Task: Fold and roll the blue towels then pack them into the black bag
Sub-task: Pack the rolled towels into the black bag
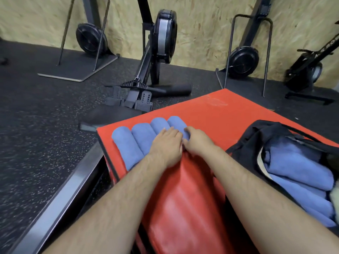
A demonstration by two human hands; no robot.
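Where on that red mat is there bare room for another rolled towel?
Bare red mat lies beyond the rolled towels, up to its far corner, and between the right hand and the black bag. Its left edge is crowded.

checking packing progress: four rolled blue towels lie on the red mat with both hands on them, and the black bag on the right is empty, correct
Not quite: the black bag is not empty; the head view shows blue towels already inside it. The rest holds: four rolled towels on the red mat, left hand and right hand on them.

Black bag (244,142) and its towels (300,173) run off right edge.
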